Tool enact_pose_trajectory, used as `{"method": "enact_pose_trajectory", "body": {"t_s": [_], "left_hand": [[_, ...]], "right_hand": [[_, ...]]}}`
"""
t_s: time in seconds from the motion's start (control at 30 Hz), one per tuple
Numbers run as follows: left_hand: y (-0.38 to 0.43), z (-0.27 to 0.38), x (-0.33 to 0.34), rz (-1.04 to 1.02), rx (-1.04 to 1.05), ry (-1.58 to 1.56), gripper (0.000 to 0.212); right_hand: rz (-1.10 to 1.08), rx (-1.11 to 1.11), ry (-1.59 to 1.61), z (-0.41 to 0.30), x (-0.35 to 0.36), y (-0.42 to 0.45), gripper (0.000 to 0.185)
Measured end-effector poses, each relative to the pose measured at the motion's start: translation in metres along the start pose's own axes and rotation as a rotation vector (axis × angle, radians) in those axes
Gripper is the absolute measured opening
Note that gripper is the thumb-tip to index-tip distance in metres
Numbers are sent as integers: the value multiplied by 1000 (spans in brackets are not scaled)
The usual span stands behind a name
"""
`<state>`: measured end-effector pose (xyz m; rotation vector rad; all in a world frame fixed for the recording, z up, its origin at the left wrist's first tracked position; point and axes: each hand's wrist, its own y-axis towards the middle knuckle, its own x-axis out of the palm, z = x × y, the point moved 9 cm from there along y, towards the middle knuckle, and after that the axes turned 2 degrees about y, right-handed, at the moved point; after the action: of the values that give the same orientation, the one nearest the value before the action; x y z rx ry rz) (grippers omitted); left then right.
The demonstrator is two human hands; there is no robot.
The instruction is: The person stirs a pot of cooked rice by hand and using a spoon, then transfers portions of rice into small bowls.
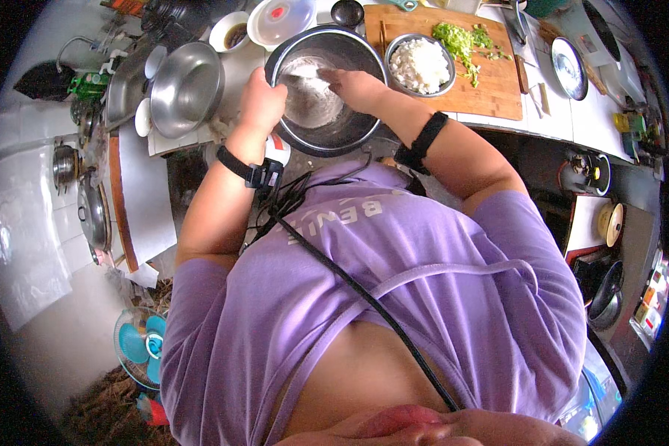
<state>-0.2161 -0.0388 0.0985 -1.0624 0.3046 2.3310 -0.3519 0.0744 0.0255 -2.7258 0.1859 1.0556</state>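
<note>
A deep metal pot (337, 146) stands at the counter's front edge, with white powder like flour (315, 108) in it. My left hand (263, 103) grips the pot's left rim, thumb towards the inside. Over the powder, my right hand (359, 90) reaches in from the right, its fingers closed on a slim utensil (301, 76) whose exact kind is unclear. Just right of the pot, a metal bowl (419, 64) of chopped white food sits on a wooden cutting board (490, 103). Chopped green vegetable (457, 42) lies on the board beside that bowl.
Left of the pot are a large steel basin (187, 89), a white bowl of dark liquid (229, 32) and a lidded container (281, 22). A black ladle (347, 12) lies behind the pot. Farther right stands a metal plate (569, 68). A blue fan (139, 345) is at lower left.
</note>
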Motion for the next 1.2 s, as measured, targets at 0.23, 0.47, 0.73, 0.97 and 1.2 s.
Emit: {"method": "enact_pose_trajectory", "body": {"t_s": [0.23,0.47,0.73,0.97,1.2], "left_hand": [[-3,-3,1,-15,-12,45,27],[-3,3,2,-34,46,69,26],[-5,-2,5,-48,-34,-59,27],[-4,0,5,-55,-55,-57,29],[-6,-10,3,-40,-46,-10,29]], "right_hand": [[196,-15,71,13,-18,1,39],[-268,-129,-329,-14,28,-10,40],[133,27,220,11,-26,-3,41],[-170,-65,-74,-15,25,-3,41],[-52,-110,-65,1,-4,-8,39]]}}
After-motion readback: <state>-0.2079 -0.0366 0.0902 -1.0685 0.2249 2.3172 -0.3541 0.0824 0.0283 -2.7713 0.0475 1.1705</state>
